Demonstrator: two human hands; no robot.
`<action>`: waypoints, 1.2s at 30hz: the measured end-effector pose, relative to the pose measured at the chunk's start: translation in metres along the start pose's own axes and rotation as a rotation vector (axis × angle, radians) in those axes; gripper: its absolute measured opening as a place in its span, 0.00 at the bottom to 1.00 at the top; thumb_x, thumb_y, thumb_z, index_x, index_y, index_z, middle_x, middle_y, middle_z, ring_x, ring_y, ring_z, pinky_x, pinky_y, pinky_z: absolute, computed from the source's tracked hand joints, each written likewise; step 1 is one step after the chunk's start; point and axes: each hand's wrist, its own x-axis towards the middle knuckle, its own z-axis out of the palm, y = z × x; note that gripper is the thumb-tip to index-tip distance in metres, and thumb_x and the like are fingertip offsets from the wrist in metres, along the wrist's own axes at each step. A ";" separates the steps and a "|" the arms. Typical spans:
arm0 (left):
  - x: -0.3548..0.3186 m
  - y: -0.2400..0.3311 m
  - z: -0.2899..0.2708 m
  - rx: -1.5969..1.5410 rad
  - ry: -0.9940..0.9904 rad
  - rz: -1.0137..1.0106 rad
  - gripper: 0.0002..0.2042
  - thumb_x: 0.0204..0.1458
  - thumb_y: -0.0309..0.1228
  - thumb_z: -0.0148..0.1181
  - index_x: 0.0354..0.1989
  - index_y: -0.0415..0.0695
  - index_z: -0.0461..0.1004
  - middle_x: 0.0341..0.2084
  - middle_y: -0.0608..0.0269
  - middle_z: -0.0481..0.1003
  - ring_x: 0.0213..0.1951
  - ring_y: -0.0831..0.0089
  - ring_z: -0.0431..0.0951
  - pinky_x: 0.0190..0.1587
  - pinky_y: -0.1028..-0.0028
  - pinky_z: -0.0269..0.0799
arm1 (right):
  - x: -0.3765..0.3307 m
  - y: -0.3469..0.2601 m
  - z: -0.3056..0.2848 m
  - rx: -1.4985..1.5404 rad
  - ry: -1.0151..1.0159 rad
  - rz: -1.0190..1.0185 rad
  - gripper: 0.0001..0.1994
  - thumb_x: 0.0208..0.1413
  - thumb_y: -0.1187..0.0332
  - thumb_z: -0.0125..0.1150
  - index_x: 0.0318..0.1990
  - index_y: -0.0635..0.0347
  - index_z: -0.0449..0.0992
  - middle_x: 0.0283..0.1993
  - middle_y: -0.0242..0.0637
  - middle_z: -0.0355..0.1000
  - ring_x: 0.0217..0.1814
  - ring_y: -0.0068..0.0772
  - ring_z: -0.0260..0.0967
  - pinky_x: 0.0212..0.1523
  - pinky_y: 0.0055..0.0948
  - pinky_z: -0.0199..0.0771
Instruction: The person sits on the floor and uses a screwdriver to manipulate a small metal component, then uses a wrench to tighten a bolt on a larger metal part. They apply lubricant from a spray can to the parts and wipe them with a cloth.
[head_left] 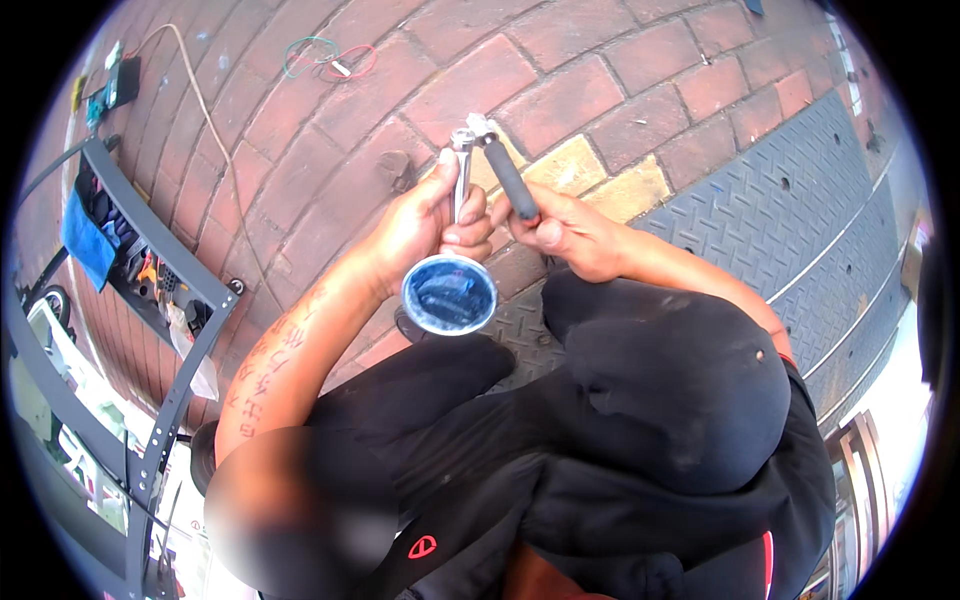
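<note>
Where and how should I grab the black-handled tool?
Best around the bare middle of its straight, tube-like handle, probably from the picture's upper right: the right grip has the lower end, and the shiny metal tool stands on the left.

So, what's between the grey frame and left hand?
In the head view, brick paving and a thin cord lie between the frame and the left hand.

Left fingers [468, 235] curled, right fingers [552, 206] bent
</note>
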 end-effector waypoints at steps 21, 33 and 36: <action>-0.125 -0.007 0.008 1.142 0.493 -0.114 0.36 0.63 0.62 0.33 0.29 0.38 0.74 0.17 0.69 0.66 0.24 0.79 0.64 0.28 0.70 0.61 | 0.012 -0.044 -0.006 -1.093 -0.582 0.313 0.16 0.60 0.51 0.54 0.31 0.52 0.79 0.25 0.45 0.74 0.28 0.53 0.72 0.30 0.46 0.72; -0.122 0.021 -0.074 0.337 0.305 0.327 0.32 0.61 0.65 0.27 0.18 0.49 0.53 0.13 0.75 0.48 0.15 0.83 0.44 0.17 0.78 0.40 | 0.054 -0.089 -0.056 -1.182 -0.152 0.206 0.15 0.57 0.58 0.61 0.30 0.63 0.74 0.29 0.45 0.71 0.35 0.50 0.71 0.35 0.43 0.68; -0.116 0.022 -0.077 0.193 0.351 0.348 0.32 0.61 0.65 0.27 0.18 0.49 0.55 0.13 0.74 0.48 0.15 0.82 0.44 0.17 0.79 0.41 | 0.079 -0.054 -0.026 -1.126 -0.157 0.047 0.11 0.56 0.62 0.62 0.34 0.62 0.73 0.31 0.44 0.71 0.34 0.47 0.71 0.36 0.42 0.69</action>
